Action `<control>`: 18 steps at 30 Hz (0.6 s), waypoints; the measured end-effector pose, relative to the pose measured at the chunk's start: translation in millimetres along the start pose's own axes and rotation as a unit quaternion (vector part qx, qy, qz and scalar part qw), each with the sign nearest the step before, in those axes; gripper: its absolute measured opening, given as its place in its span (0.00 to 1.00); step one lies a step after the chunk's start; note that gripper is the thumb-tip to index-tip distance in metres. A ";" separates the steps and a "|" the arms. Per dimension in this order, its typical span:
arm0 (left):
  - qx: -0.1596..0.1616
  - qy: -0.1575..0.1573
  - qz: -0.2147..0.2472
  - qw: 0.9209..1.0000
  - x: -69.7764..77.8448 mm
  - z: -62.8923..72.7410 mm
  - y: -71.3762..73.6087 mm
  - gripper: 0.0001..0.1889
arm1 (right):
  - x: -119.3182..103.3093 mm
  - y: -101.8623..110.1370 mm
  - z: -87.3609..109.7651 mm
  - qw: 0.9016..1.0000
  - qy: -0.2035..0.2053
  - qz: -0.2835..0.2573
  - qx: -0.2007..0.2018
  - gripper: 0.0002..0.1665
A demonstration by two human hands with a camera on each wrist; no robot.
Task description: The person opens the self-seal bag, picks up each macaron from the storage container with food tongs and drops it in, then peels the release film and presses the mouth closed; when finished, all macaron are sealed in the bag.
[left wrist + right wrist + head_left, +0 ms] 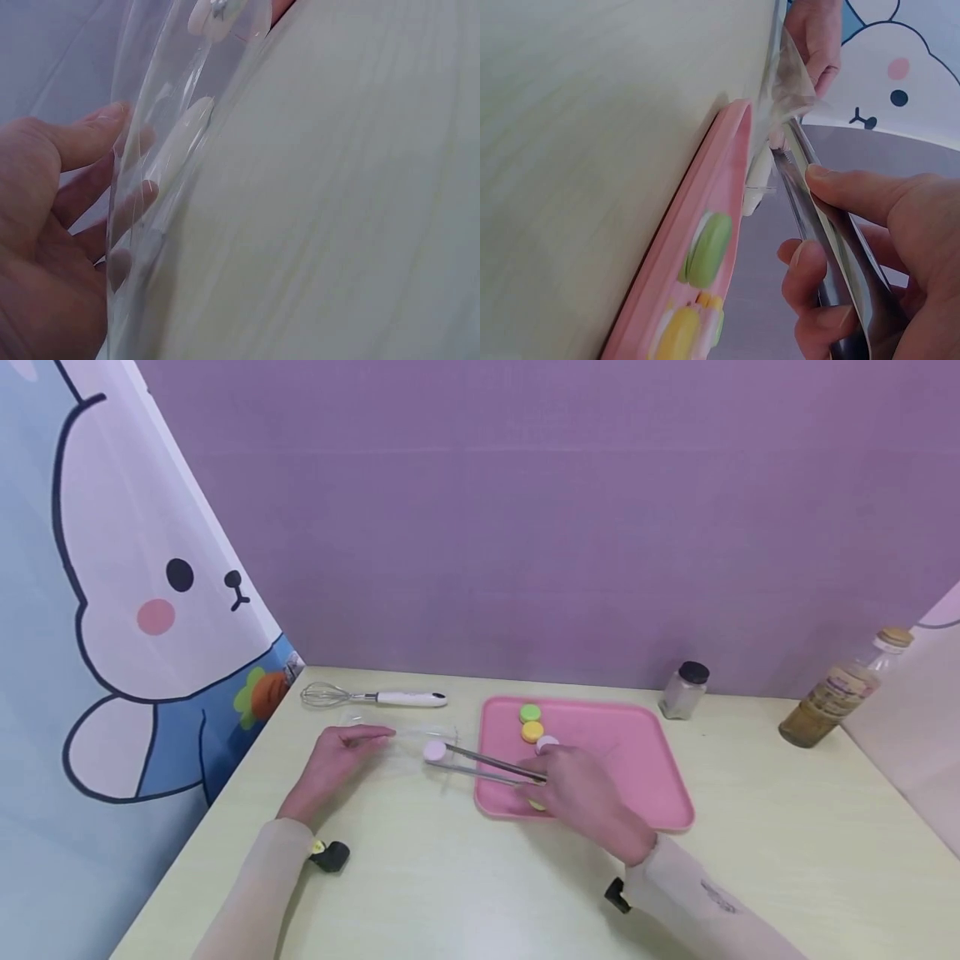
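My left hand (336, 767) pinches the edge of a clear plastic bag (161, 161) between thumb and fingers, just above the table. Metal tongs (491, 765) are gripped in my right hand (588, 797), over the left part of a pink tray (645, 768). Between the tong tips sits a pale lilac macaron (434, 751), which overlaps the bag's right end in the head view. On the tray lie a green macaron (530, 713), a yellow macaron (532, 732) and another lilac macaron (547, 743). My right hand partly hides more macarons there.
Behind the bag a whisk (408, 698) with a white handle lies along the table's back edge. A small jar (682, 693) with a black lid stands behind the tray's right corner. Farther right is a corked glass bottle (832, 697) of brownish liquid. A purple backdrop (480, 527) rises behind.
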State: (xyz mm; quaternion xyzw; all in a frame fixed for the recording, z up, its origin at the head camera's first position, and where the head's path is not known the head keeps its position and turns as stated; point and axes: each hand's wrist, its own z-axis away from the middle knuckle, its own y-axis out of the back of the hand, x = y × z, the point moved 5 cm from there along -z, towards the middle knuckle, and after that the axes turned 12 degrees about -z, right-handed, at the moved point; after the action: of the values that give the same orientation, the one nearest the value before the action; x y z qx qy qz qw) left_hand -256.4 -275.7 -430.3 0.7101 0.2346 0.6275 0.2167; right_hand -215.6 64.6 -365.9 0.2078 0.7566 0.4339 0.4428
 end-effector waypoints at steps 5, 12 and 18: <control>-0.004 0.002 0.007 1.000 3.3 1.5 0.1 0.12 | -5.2 -9.2 -11.1 1.000 -0.001 0.020 -0.020 0.17; -0.006 0.001 0.004 1.000 0.9 0.4 -0.8 0.11 | -14.9 -23.7 -26.6 0.999 0.013 -0.026 -0.037 0.12; -0.007 -0.003 0.012 1.000 2.1 0.9 -0.3 0.11 | -21.7 -31.9 -36.0 0.997 0.029 -0.068 -0.035 0.12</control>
State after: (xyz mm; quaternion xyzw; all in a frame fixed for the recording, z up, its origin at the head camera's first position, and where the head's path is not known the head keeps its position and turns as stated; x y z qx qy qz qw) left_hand -255.3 -274.2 -428.9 0.7132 0.2212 0.6295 0.2147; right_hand -232.7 15.4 -373.8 0.1274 0.7658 0.4345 0.4566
